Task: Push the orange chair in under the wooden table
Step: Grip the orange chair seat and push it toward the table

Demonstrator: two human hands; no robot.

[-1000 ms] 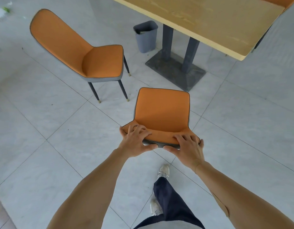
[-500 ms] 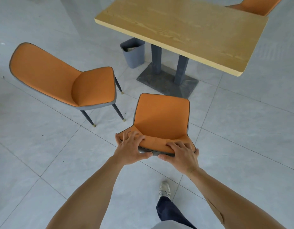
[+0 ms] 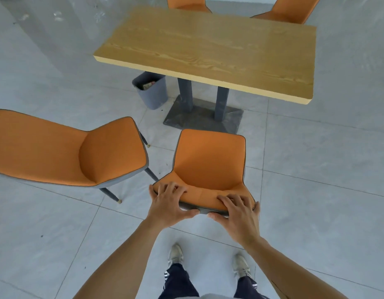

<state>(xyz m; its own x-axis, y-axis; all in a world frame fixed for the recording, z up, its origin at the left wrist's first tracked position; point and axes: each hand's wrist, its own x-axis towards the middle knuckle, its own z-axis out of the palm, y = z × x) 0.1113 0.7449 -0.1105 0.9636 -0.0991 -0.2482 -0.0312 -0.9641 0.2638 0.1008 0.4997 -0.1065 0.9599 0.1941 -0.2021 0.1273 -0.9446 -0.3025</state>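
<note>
An orange chair with a grey rim stands in front of me, its seat facing the wooden table. My left hand grips the left part of the backrest's top edge. My right hand grips the right part, fingers over the front and thumb behind. The seat's front edge is close to the table's dark base plate, short of the tabletop's near edge. The chair's legs are hidden under the seat.
A second orange chair stands close on the left, turned sideways. A grey waste bin sits by the table's left leg. Two more orange chairs stand behind the table. My feet are on grey floor tiles.
I have walked forward with the chair, both hands still on its backrest. The table is now nearer and fuller in view; the left chair has slid down and left.
</note>
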